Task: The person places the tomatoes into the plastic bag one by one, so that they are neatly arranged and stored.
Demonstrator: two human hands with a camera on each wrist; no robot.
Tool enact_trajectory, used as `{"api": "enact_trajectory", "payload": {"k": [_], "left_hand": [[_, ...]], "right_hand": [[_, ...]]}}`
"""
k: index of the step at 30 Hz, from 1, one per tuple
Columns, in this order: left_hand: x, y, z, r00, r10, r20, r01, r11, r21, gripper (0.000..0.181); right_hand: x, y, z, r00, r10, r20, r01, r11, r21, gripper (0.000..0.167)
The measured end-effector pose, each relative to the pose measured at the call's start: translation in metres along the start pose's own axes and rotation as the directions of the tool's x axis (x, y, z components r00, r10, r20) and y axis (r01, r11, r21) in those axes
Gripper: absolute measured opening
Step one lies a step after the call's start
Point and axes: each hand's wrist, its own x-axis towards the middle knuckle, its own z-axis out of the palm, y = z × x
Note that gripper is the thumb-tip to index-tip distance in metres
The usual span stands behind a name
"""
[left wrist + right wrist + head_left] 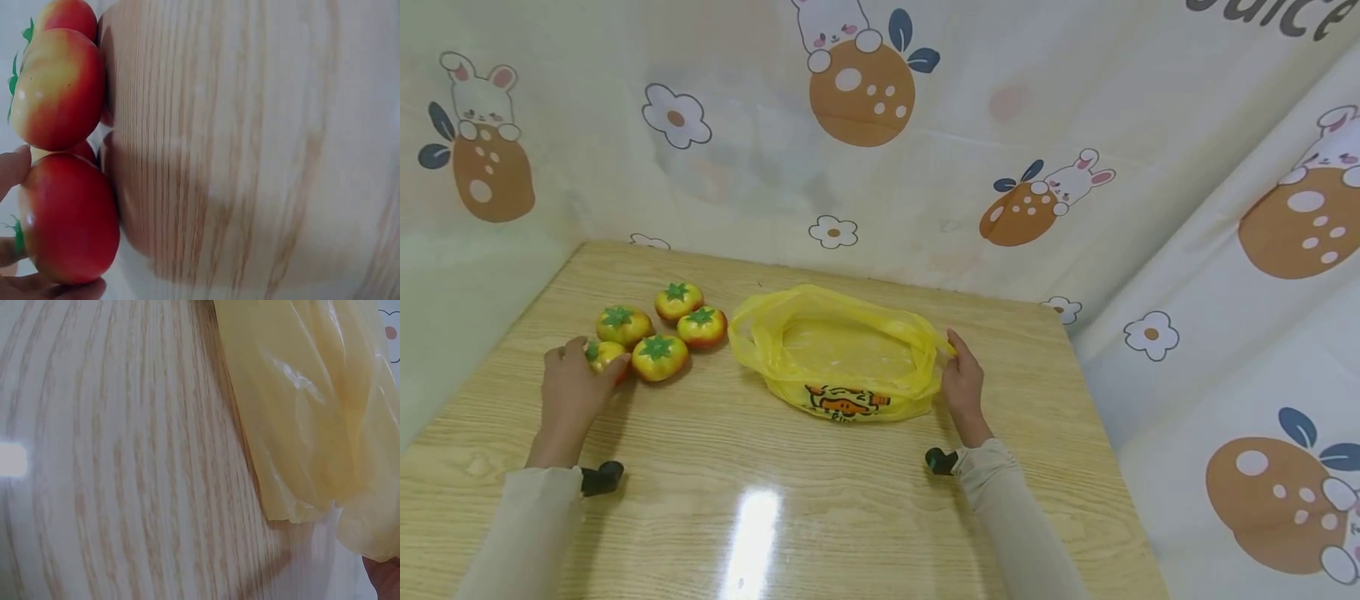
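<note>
On the left of the table, my left hand [574, 379] holds a red-and-yellow tomato [72, 219] with a green leafy top, thumb on one side and fingers on the other. Several similar tomatoes [659, 357] sit close behind and beside it; one touches the held one in the left wrist view. A yellow plastic bag [842, 404] with a printed cartoon lies in the middle, its mouth spread wide. My right hand [964, 383] pinches the bag's right rim. Only a bit of that hand shows at the lower right corner of the right wrist view.
The wood-grain table [820, 517] carries a bright light reflection near its front. A pale curtain [760, 183] printed with rabbits and fruit hangs along the back and right side. Black devices [602, 478] are worn at both wrists.
</note>
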Motion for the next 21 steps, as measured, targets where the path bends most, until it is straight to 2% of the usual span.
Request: {"api": "enact_trajectory", "payload": {"k": [7, 14, 21], "left_hand": [[-0.002, 0.0044, -0.001, 0.999, -0.037, -0.016, 0.037, 0.999, -0.007, 0.076], [-0.0033, 0.0044, 0.0, 0.999, -0.031, -0.013, 0.031, 0.999, -0.043, 0.076], [0.0015, 0.0001, -0.0001, 0.999, -0.03, -0.025, 0.028, 0.998, -0.062, 0.075]], "right_hand": [[0.0004, 0.0022, 0.0001, 1.0, 0.005, -0.003, -0.005, 1.0, -0.004, 0.048], [-0.0001, 0.0041, 0.0003, 1.0, 0.014, -0.002, -0.014, 1.0, -0.004, 0.048], [-0.0012, 0.005, -0.0014, 1.0, 0.012, 0.001, -0.012, 1.0, 0.008, 0.047]]}}
